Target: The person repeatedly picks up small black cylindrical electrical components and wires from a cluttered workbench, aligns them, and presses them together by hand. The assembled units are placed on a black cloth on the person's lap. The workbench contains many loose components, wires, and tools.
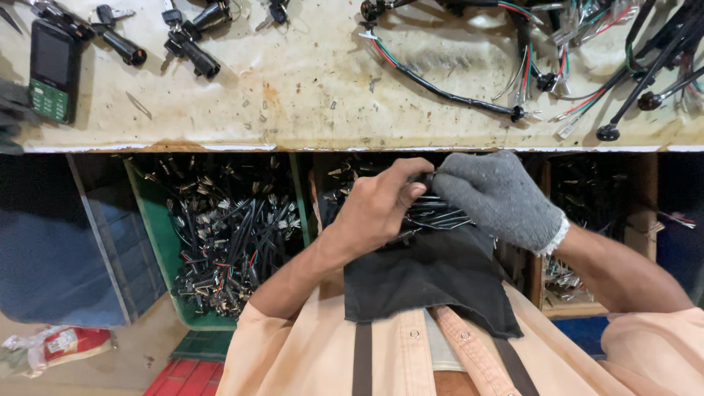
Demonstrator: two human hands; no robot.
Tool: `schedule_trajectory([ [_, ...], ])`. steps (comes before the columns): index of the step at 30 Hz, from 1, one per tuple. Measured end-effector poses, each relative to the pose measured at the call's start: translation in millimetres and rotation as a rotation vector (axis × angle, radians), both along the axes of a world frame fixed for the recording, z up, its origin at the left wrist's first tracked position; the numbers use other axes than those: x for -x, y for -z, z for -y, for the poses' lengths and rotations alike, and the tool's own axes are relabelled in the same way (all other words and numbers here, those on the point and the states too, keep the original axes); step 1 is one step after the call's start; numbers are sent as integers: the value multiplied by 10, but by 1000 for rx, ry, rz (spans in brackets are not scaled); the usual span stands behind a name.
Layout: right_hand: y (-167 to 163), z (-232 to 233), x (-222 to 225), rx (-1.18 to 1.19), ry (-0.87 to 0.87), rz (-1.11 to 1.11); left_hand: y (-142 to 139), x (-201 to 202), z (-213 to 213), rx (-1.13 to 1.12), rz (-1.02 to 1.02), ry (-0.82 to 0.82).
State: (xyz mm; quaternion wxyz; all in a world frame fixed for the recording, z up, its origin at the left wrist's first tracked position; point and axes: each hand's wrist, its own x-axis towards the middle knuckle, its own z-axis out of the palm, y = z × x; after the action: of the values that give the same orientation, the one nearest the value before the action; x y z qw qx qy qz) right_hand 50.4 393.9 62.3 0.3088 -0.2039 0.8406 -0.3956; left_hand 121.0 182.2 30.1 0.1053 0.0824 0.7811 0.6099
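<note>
Black cloth [429, 282] lay over the lap, seemingly to catch parts. Above it, the bare left hand [378, 205] pinched closed on the end of a small dark cable part [427, 178]; the grey-gloved right hand [499, 196], at three o'clock of it, gripped the other end, the bundle of cable parts [433, 211] beneath. At nine o'clock stood a green bin [165, 249] of like pieces. Farthest, at twelve, the stained bench [308, 81] held wire harnesses [528, 66] and a phone [53, 70].
</note>
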Motion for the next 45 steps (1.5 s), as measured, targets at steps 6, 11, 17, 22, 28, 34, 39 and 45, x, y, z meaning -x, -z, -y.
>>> schedule_trajectory([
  [6,-19,11,-95,-1,-26,-201,9,57,36,-26,20,34],
  [11,-12,20,-103,-113,-248,-464,55,53,70,55,-159,39],
  [17,55,-60,32,75,-173,-11,121,30,120,-15,-203,191],
  [22,112,-125,21,25,-236,214,214,-22,76,15,-212,320],
  [28,-185,103,164,-135,-274,-338,328,-49,111,371,-378,521],
  [34,268,1114,839,-178,-41,-1164,117,-1,153,363,-416,275],
  [39,595,1055,1142,62,-41,-881,-115,112,412,328,-396,4],
  [45,-157,437,881,723,539,-695,-56,306,683,318,-391,-367],
])
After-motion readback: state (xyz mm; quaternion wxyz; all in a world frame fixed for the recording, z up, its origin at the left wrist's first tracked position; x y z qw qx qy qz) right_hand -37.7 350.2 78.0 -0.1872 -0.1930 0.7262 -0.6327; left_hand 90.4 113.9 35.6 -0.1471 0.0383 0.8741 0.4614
